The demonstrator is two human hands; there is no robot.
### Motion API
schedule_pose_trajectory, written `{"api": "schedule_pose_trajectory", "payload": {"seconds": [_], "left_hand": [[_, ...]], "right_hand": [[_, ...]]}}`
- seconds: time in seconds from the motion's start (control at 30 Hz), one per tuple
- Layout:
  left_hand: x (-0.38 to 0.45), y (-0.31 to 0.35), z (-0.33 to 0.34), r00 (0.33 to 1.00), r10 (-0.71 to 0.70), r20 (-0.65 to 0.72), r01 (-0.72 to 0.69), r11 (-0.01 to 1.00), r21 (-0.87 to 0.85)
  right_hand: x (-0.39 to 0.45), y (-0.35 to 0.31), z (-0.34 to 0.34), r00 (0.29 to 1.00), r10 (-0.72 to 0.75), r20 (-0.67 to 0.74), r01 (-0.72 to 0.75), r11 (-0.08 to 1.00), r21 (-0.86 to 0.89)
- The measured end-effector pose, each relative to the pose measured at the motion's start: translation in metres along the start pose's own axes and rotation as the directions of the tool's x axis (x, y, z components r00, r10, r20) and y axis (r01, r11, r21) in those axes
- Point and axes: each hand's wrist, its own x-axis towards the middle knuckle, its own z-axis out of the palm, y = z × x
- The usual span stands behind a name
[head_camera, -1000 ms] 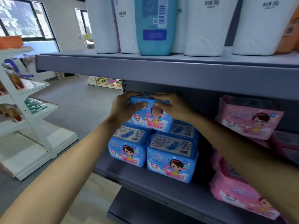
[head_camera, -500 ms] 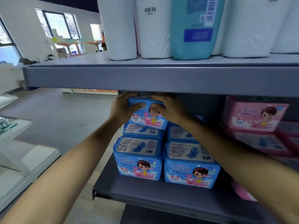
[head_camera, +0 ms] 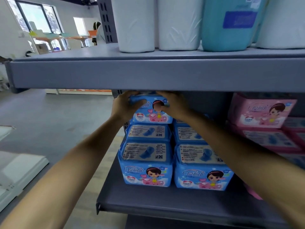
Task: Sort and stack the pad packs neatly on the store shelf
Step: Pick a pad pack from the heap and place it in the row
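A blue pad pack (head_camera: 149,113) sits on top of the rear-left blue pack, just under the upper shelf. My left hand (head_camera: 125,105) grips its left end and my right hand (head_camera: 173,104) grips its right end, thumbs across the front. In front stand two more blue packs, left (head_camera: 146,164) and right (head_camera: 202,167), on the grey shelf (head_camera: 165,205). Behind each of them is another blue pack. Pink pad packs (head_camera: 262,109) are stacked to the right, partly hidden by my right forearm.
The upper shelf board (head_camera: 148,73) hangs low over the top pack, carrying white paper rolls (head_camera: 135,23) and a teal pack (head_camera: 231,23). A white rack (head_camera: 16,171) stands at left on the grey floor. A person (head_camera: 98,30) stands far back by tables.
The view has shifted closer and lower relative to the shelf. Both hands keep hold of the top blue pack, which sits further back under the upper shelf.
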Motion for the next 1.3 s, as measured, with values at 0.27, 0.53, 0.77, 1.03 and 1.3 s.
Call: {"api": "schedule_pose_trajectory", "payload": {"seconds": [0.27, 0.53, 0.77, 1.03, 1.3], "left_hand": [[0.001, -0.004, -0.002, 0.998, 0.057, -0.001, -0.057, 0.998, 0.005], [0.003, -0.007, -0.009, 0.996, 0.086, -0.01, -0.086, 0.996, 0.001], [0.0, -0.013, -0.008, 0.998, 0.047, 0.028, -0.045, 0.996, -0.079], [0.005, -0.011, -0.017, 0.995, 0.052, 0.086, -0.046, 0.996, -0.077], [0.002, -0.01, -0.017, 0.994, 0.09, 0.063, -0.091, 0.996, 0.009]], "right_hand": [[0.0, -0.001, -0.006, 0.997, 0.011, 0.076, -0.017, 0.996, 0.088], [0.002, -0.008, 0.001, 1.0, -0.008, -0.001, 0.008, 1.0, -0.023], [0.002, -0.007, -0.001, 0.998, -0.026, 0.061, 0.025, 1.0, 0.01], [0.001, -0.007, -0.002, 0.999, -0.022, 0.029, 0.023, 0.999, -0.041], [0.005, -0.006, 0.001, 0.999, -0.028, 0.042, 0.029, 0.999, -0.036]]}}
